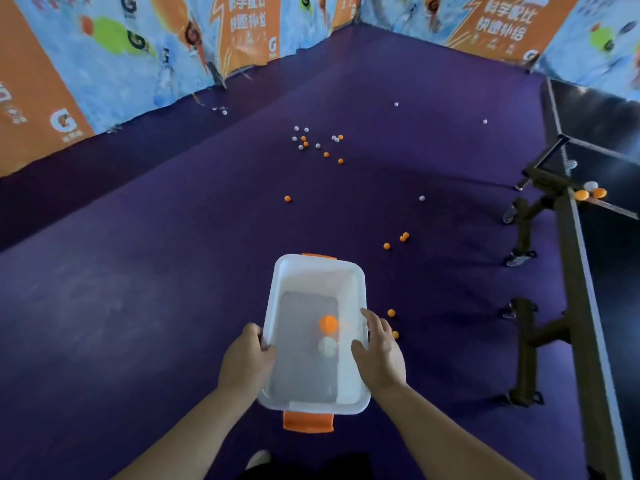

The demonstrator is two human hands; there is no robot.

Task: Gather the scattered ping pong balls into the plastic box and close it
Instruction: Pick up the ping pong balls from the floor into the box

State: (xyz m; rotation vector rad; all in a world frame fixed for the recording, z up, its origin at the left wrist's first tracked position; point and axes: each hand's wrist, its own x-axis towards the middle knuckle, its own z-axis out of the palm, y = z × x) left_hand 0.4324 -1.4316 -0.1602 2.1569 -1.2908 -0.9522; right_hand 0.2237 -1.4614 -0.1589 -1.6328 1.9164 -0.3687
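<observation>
Left hand (247, 358) and right hand (379, 355) hold the open plastic box (318, 263) above the purple floor (173, 271), fingers (375, 323) curled over its side rims. An orange ball (328, 323) and a white ball (327, 346) lie inside; scattered balls (303, 138) dot the floor ahead.

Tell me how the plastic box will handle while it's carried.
Probably light: the plastic box holds only an orange ball and a white ball. Both will likely roll on its smooth bottom if it tilts. Its thin walls may flex slightly where the left hand and right hand grip.
</observation>
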